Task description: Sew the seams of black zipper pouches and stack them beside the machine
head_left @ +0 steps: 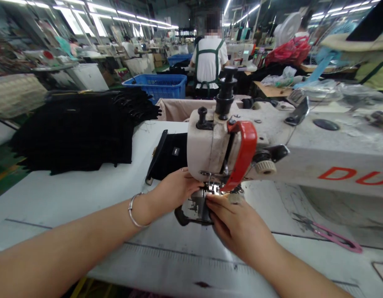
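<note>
A white sewing machine (207, 145) with a red lever guard (242, 149) stands over the pale table. Black fabric (168, 155) with a small label lies to the left of its head and runs behind it. My left hand (174, 188) reaches to the needle area from the left, fingertips pressed down at the fabric's near edge. From the right, my right hand (238, 217) has its fingers together beside the presser foot, over the metal plate (194, 207). What lies under its fingertips is too small to make out.
A tall stack of black fabric (76, 128) fills the table's left back. Pink-handled snips (334, 236) lie at right. Behind are a blue basket (160, 85), a cloth-lined bin (175, 109) and a person (210, 62) seen from behind.
</note>
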`<state>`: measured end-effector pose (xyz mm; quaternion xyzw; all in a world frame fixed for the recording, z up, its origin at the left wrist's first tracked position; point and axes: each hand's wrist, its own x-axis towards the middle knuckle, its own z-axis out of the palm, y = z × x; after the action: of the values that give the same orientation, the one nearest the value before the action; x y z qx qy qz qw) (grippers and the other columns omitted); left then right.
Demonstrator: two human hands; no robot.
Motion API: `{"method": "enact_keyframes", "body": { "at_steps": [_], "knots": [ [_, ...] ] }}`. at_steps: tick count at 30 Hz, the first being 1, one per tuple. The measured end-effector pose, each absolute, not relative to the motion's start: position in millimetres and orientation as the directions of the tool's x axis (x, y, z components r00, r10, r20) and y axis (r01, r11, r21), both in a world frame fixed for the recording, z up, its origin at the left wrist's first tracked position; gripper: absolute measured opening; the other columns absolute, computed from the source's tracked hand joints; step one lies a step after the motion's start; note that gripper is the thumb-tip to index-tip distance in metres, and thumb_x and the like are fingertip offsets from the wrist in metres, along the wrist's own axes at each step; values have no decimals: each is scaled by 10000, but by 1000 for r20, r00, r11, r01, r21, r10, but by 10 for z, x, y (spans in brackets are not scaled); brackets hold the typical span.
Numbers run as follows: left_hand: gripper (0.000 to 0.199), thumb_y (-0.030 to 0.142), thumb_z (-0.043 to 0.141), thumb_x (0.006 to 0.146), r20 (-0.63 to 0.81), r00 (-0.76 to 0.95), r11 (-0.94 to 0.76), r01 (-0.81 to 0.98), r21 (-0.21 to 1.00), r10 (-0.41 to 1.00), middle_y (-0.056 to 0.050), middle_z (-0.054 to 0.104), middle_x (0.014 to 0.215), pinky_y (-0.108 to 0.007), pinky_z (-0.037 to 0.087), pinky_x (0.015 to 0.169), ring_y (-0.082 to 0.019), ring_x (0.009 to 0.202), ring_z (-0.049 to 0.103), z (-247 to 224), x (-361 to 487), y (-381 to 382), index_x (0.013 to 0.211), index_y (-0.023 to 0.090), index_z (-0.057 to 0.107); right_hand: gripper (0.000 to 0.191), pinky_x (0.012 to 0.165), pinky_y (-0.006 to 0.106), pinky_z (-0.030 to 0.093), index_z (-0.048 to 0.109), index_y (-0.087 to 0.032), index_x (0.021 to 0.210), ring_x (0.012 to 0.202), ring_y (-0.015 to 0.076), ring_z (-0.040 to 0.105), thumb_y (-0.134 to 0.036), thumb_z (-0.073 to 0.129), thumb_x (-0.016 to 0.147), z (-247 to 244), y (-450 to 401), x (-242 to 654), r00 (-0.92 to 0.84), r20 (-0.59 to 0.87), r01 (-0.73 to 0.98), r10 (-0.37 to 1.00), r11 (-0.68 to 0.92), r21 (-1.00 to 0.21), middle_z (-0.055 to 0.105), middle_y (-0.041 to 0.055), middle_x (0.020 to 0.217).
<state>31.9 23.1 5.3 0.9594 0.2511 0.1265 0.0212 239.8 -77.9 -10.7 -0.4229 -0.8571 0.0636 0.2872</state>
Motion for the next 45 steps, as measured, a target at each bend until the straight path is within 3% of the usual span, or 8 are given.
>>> {"method": "enact_keyframes", "body": {
  "at_steps": [6, 9, 15, 21, 28, 33, 38, 45],
  "knots": [
    [285, -6, 497, 893, 153, 833, -842, 540, -12, 532, -74, 664, 1178, -414, 415, 1067, -236, 1174, 577, 10, 353, -22, 1102, 139, 623, 293, 980, 497, 517, 623, -134, 1203, 1122, 280, 592, -83, 514, 936, -113, -799, 2407, -466, 429, 684, 774, 623, -381, 641, 105, 1245],
    [275, 5, 487, 908, 153, 824, -835, 549, 19, 546, -55, 670, 1156, -385, 411, 1072, -211, 1155, 579, 46, 376, -14, 1109, 144, 613, 295, 974, 500, 515, 626, -127, 1201, 1117, 281, 596, -83, 514, 931, -115, -804, 2410, -471, 413, 690, 780, 617, -378, 635, 115, 1257],
    [348, 213, 582, 943, 65, 749, -752, 658, 35, 659, -115, 587, 1319, -480, 469, 992, -302, 1185, 545, 298, 200, -167, 1286, 158, 555, 284, 943, 503, 528, 653, -128, 1177, 1094, 278, 611, -100, 504, 936, -66, -821, 2399, -468, 379, 697, 798, 597, -397, 659, 134, 1202],
    [259, 272, 467, 1012, -44, 824, -808, 563, 172, 565, -65, 662, 1081, -322, 548, 871, -190, 945, 646, 592, -7, -342, 1151, 195, 671, 262, 901, 469, 542, 660, -138, 1190, 1034, 267, 630, -157, 530, 963, -18, -839, 2411, -464, 419, 691, 781, 614, -381, 696, 124, 1086],
    [342, 148, 415, 1011, 235, 855, -886, 445, 130, 463, -104, 563, 1361, -405, 456, 1108, -207, 1291, 511, 133, 103, -227, 1337, 151, 520, 91, 789, 390, 545, 694, -154, 960, 852, 215, 618, -184, 609, 946, 1, -858, 2436, -489, 420, 681, 765, 635, -365, 685, 61, 913],
    [392, 96, 420, 995, 248, 845, -880, 459, 118, 474, -115, 537, 1398, -452, 415, 1155, -210, 1367, 439, -47, 79, -357, 1384, 126, 455, 140, 853, 384, 538, 679, -158, 1046, 949, 216, 619, -178, 568, 964, 27, -891, 2435, -488, 463, 660, 740, 660, -359, 681, 77, 1019],
    [380, 89, 413, 986, 236, 871, -901, 405, 154, 431, -101, 553, 1376, -413, 416, 1161, -194, 1357, 451, 47, 77, -311, 1355, 136, 486, 180, 848, 390, 538, 698, -169, 899, 948, 214, 620, -104, 535, 939, -4, -907, 2437, -529, 411, 643, 743, 667, -377, 674, 75, 1015],
    [343, 115, 402, 997, 218, 889, -912, 372, 174, 404, -117, 575, 1357, -407, 408, 1164, -189, 1344, 475, 40, 91, -82, 1317, 133, 523, 123, 812, 402, 541, 711, -190, 906, 931, 231, 604, -147, 597, 915, 30, -912, 2414, -467, 384, 696, 797, 599, -397, 665, 75, 1074]
  ]
}}
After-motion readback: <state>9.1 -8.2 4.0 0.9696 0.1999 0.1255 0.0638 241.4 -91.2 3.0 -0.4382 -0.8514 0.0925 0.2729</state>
